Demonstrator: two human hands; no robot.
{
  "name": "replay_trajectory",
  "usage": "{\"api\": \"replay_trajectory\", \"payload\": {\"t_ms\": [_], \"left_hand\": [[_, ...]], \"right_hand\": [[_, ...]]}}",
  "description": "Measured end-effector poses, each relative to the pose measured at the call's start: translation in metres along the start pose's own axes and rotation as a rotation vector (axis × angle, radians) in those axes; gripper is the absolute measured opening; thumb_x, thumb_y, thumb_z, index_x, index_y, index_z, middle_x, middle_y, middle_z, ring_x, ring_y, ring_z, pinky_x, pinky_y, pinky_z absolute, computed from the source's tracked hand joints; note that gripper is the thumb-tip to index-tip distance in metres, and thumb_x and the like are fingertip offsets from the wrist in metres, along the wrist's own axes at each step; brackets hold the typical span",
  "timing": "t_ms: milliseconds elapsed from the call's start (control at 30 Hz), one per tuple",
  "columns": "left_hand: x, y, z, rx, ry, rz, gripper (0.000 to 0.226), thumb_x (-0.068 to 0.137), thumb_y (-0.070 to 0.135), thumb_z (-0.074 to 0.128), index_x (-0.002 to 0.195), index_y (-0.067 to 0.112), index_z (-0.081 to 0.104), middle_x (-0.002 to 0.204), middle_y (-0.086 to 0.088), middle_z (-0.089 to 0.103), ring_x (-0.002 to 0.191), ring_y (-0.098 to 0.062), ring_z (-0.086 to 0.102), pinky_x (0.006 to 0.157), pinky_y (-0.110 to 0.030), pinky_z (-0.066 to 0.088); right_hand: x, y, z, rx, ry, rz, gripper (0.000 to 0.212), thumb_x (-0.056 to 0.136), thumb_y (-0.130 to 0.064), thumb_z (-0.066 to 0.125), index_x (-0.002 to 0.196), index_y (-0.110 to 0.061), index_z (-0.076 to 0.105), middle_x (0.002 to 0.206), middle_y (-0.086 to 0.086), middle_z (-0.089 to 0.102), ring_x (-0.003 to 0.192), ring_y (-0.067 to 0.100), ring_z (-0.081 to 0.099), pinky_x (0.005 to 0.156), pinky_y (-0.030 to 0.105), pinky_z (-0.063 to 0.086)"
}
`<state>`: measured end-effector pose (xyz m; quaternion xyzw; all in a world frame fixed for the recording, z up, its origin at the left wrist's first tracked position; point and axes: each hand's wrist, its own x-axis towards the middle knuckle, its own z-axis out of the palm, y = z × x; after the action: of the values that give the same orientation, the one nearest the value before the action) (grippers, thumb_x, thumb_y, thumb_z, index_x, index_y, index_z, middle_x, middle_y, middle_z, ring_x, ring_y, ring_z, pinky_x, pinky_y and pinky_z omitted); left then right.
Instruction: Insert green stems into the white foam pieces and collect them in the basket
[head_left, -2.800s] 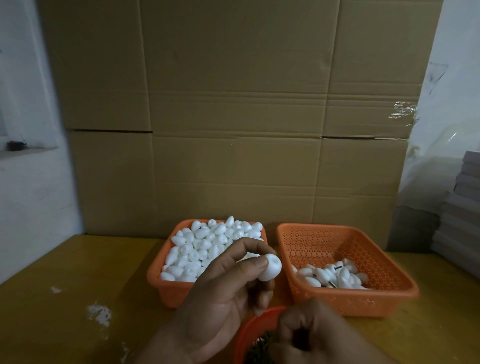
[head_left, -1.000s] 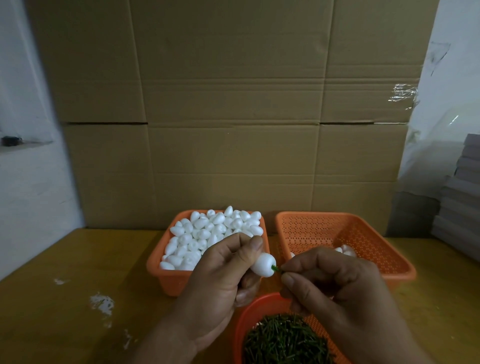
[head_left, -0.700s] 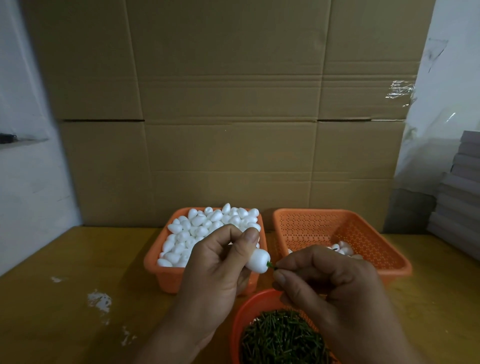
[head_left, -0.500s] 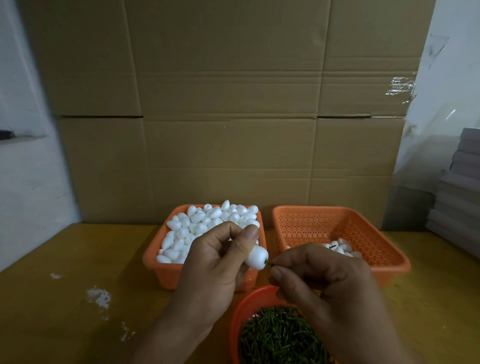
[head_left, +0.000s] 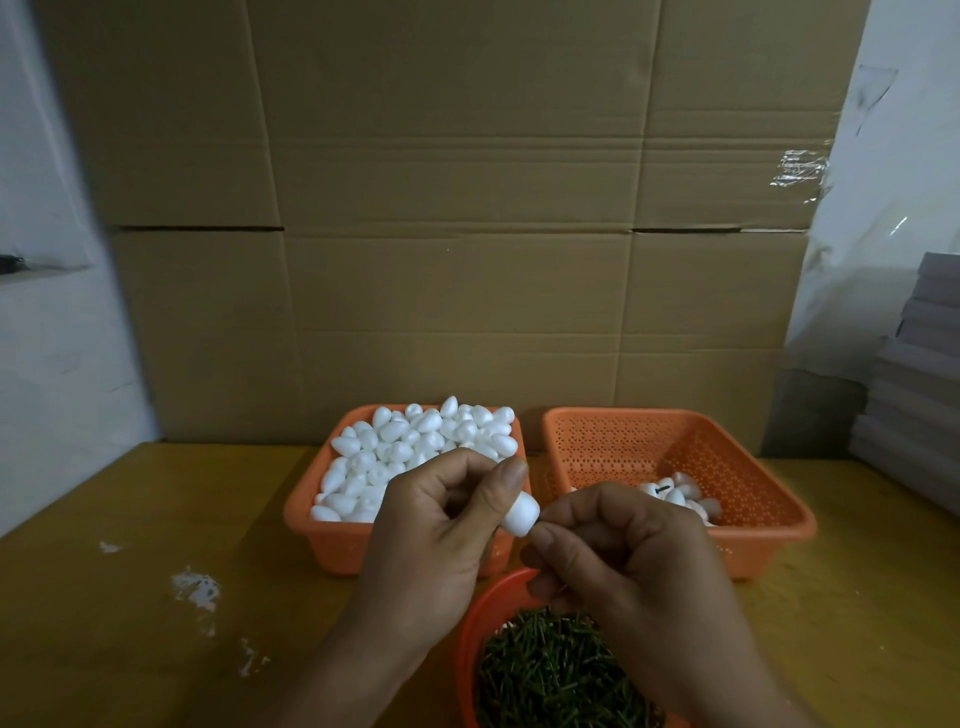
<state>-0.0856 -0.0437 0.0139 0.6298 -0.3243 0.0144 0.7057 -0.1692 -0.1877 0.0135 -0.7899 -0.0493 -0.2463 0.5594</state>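
Yellow-brown wooden table (head_left: 130, 597) against a wall of flattened cardboard (head_left: 457, 208), dim light, white crumbs at 9 o'clock on the board. At 12 o'clock, two orange baskets side by side: the left basket (head_left: 332, 540) heaped with bare white foam pieces (head_left: 415, 447), the right basket (head_left: 769, 525) holding only a few finished pieces (head_left: 675, 493), one with a dark stem showing. At 6 o'clock, a round orange bowl (head_left: 467, 634) of loose green stems (head_left: 550, 675). Above it, mid-frame, the foam piece in hand (head_left: 519, 514), pinched between thumb and fingers of the left hand (head_left: 441, 530), blunt end pointing toward 3 o'clock. Right hand (head_left: 623, 551) curled, fingertips pressed together right against that blunt end; presumably pinching a stem, though almost none of it visible between the two hands. Foam likely feather-light, dentable and crumbly: best held round the fat middle, gently, never squeezed. Stem probably thin, stiff enough to pierce yet apt to bend: best gripped close to the tip and pushed straight along its own axis. Risk judged as a skewed entry or a split in the foam.
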Motion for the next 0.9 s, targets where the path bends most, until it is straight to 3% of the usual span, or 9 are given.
{"api": "replay_trajectory", "payload": {"t_ms": [133, 267, 400, 533, 633, 733, 800, 900], "left_hand": [[0.001, 0.001, -0.006, -0.126, -0.124, -0.083, 0.033, 0.079, 0.046, 0.074, 0.093, 0.016, 0.076, 0.057, -0.001, 0.047, 0.052, -0.009, 0.041, 0.049, -0.019, 0.036], [0.003, 0.000, -0.008, -0.189, -0.184, -0.106, 0.037, 0.076, 0.036, 0.075, 0.106, 0.014, 0.076, 0.059, -0.001, 0.047, 0.055, -0.010, 0.042, 0.053, -0.021, 0.038], [0.003, -0.001, -0.003, -0.128, -0.137, -0.042, 0.036, 0.075, 0.040, 0.076, 0.104, 0.019, 0.076, 0.059, 0.003, 0.048, 0.054, -0.008, 0.041, 0.051, -0.020, 0.038], [0.002, 0.000, -0.001, -0.064, -0.155, 0.037, 0.026, 0.079, 0.038, 0.073, 0.093, 0.016, 0.074, 0.064, 0.007, 0.061, 0.061, -0.003, 0.056, 0.059, -0.017, 0.047], [0.003, 0.000, -0.003, 0.001, -0.173, 0.064, 0.022, 0.083, 0.038, 0.071, 0.089, 0.017, 0.072, 0.080, -0.009, 0.069, 0.075, -0.017, 0.067, 0.070, -0.022, 0.054], [0.002, 0.000, -0.004, 0.031, -0.185, 0.085, 0.023, 0.088, 0.039, 0.067, 0.089, 0.016, 0.070, 0.081, -0.012, 0.068, 0.076, -0.025, 0.066, 0.069, -0.024, 0.055], [0.002, 0.000, -0.003, 0.053, -0.193, 0.098, 0.025, 0.091, 0.039, 0.064, 0.089, 0.015, 0.069, 0.075, -0.004, 0.066, 0.068, -0.016, 0.062, 0.064, -0.020, 0.051], [0.001, -0.002, -0.002, 0.063, -0.197, 0.112, 0.030, 0.095, 0.040, 0.059, 0.091, 0.011, 0.067, 0.069, 0.008, 0.058, 0.064, 0.000, 0.053, 0.061, -0.015, 0.045]], "right_hand": [[0.003, 0.000, 0.002, 0.123, 0.012, 0.053, 0.002, 0.080, -0.024, 0.073, 0.082, -0.023, 0.073, 0.069, 0.009, 0.074, 0.057, 0.021, 0.072, 0.052, 0.022, 0.055], [0.003, 0.001, 0.002, 0.140, 0.050, 0.046, 0.010, 0.075, -0.031, 0.072, 0.080, -0.022, 0.074, 0.067, 0.010, 0.073, 0.051, 0.019, 0.067, 0.049, 0.024, 0.052], [0.003, 0.003, 0.003, 0.198, 0.039, 0.070, 0.004, 0.082, -0.016, 0.075, 0.079, -0.015, 0.075, 0.068, 0.015, 0.073, 0.050, 0.020, 0.065, 0.048, 0.023, 0.050], [0.003, 0.002, 0.007, 0.254, 0.018, 0.098, 0.005, 0.082, -0.015, 0.074, 0.078, -0.012, 0.075, 0.071, 0.016, 0.073, 0.053, 0.024, 0.068, 0.049, 0.023, 0.052], [0.001, 0.005, 0.009, 0.254, 0.011, 0.096, 0.012, 0.087, -0.007, 0.071, 0.079, -0.015, 0.075, 0.071, 0.014, 0.074, 0.054, 0.024, 0.069, 0.050, 0.023, 0.053], [0.001, 0.005, 0.012, 0.268, 0.010, 0.097, 0.011, 0.086, -0.011, 0.072, 0.081, -0.020, 0.075, 0.071, 0.013, 0.074, 0.056, 0.025, 0.071, 0.050, 0.025, 0.054], [0.002, 0.004, 0.013, 0.302, 0.002, 0.105, 0.003, 0.080, -0.021, 0.073, 0.081, -0.020, 0.076, 0.072, 0.014, 0.074, 0.056, 0.025, 0.071, 0.050, 0.025, 0.053], [0.001, 0.008, 0.015, 0.340, 0.033, 0.104, 0.013, 0.075, -0.028, 0.071, 0.080, -0.017, 0.076, 0.071, 0.016, 0.074, 0.055, 0.026, 0.070, 0.050, 0.026, 0.053]]}}
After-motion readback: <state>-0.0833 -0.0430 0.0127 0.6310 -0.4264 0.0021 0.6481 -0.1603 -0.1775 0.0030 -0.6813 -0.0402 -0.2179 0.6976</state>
